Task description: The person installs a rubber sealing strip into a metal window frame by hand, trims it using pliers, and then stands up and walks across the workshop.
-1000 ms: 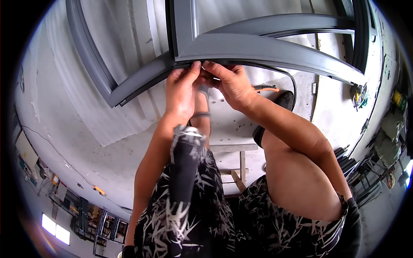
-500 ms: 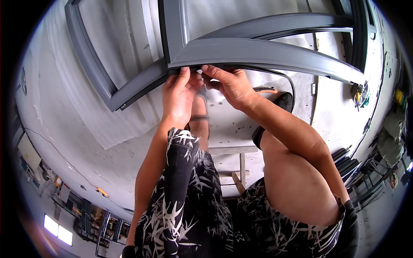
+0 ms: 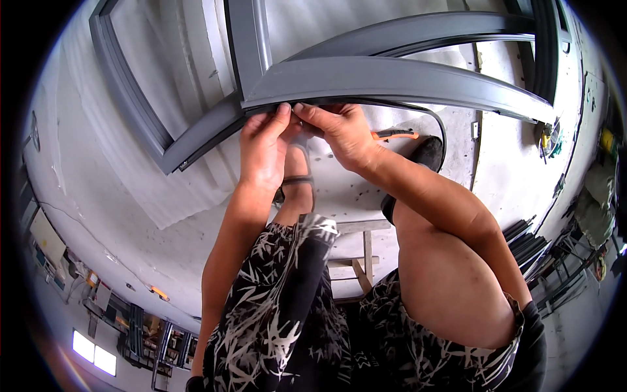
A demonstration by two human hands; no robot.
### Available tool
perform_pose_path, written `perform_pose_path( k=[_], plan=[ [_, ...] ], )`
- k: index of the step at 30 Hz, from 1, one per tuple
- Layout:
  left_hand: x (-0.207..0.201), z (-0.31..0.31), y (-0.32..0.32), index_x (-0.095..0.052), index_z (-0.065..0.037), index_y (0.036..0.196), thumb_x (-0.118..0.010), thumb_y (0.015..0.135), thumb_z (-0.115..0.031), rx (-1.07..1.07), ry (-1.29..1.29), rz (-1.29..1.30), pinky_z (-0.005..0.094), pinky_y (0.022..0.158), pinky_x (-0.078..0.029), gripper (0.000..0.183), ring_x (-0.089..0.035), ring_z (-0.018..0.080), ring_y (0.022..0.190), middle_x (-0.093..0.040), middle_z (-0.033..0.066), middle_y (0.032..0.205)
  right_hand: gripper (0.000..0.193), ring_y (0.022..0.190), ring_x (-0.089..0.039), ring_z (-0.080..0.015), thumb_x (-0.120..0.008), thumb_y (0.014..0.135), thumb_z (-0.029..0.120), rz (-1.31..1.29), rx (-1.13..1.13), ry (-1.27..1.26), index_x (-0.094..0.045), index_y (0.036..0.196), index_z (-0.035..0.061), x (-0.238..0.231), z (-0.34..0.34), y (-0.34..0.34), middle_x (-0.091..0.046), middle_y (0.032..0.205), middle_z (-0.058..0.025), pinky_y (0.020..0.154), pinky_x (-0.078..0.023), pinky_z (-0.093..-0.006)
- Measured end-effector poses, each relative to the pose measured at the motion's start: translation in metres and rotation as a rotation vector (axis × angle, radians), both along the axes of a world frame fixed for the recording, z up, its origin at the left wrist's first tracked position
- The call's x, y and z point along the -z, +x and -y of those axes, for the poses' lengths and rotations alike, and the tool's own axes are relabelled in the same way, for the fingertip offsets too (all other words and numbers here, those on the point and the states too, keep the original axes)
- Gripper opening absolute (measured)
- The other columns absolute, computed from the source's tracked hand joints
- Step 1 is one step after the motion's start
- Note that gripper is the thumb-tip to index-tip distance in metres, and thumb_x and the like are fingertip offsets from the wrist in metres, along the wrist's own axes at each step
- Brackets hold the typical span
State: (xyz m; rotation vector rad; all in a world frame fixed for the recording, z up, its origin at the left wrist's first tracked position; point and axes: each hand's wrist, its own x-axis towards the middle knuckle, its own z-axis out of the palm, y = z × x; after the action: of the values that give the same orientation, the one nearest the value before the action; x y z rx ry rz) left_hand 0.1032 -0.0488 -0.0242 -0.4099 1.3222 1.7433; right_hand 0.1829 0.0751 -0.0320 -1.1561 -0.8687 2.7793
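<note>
Both hands are at 12 o'clock: my right hand (image 3: 343, 134) pinches the black strip (image 3: 442, 130) under the grey frame (image 3: 405, 75); my left hand (image 3: 263, 144) touches that edge, its grip unclear to me. The strip loops down at 2 o'clock, near an orange-handled tool (image 3: 398, 135). Dark bars (image 3: 526, 245) lie past 3 o'clock.
</note>
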Motion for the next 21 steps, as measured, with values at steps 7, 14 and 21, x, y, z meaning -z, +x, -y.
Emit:
perform_pose_path(
  k=[7, 14, 21],
  plan=[
    [-0.002, 0.018, -0.002, -0.065, -0.005, 0.1, -0.066, 0.09, -0.013, 0.031, -0.024, 0.07, 0.0281, 0.077, -0.051, 0.013, -0.062, 0.0148, 0.082, -0.065, 0.0043, 0.093, 0.013, 0.073, -0.056, -0.0127, -0.071, 0.084, 0.011, 0.053, -0.074, -0.057, -0.067, 0.093, 0.0021, -0.002, -0.015, 0.015, -0.064, 0.085, -0.0029, 0.067, -0.045, -0.0277],
    [-0.015, 0.02, -0.014, -0.061, -0.004, 0.099, -0.066, 0.092, -0.029, -0.05, -0.045, 0.131, 0.0267, 0.079, -0.049, 0.026, -0.059, 0.0127, 0.082, -0.062, 0.0036, 0.091, 0.017, 0.078, -0.06, -0.0122, -0.075, 0.083, 0.018, 0.079, -0.028, -0.099, -0.068, 0.093, 0.0069, -0.01, -0.02, 0.007, -0.067, 0.088, -0.0015, 0.07, -0.048, -0.0281],
    [-0.018, 0.012, -0.009, -0.061, -0.005, 0.097, -0.067, 0.091, -0.029, -0.034, -0.156, 0.072, 0.0267, 0.075, -0.048, 0.025, -0.057, 0.0122, 0.079, -0.061, 0.0028, 0.087, 0.017, 0.075, -0.06, -0.0109, -0.076, 0.083, 0.021, 0.098, -0.095, -0.17, -0.068, 0.091, 0.0081, -0.009, -0.008, -0.006, -0.067, 0.084, -0.0018, 0.066, -0.046, -0.0268]
  ],
)
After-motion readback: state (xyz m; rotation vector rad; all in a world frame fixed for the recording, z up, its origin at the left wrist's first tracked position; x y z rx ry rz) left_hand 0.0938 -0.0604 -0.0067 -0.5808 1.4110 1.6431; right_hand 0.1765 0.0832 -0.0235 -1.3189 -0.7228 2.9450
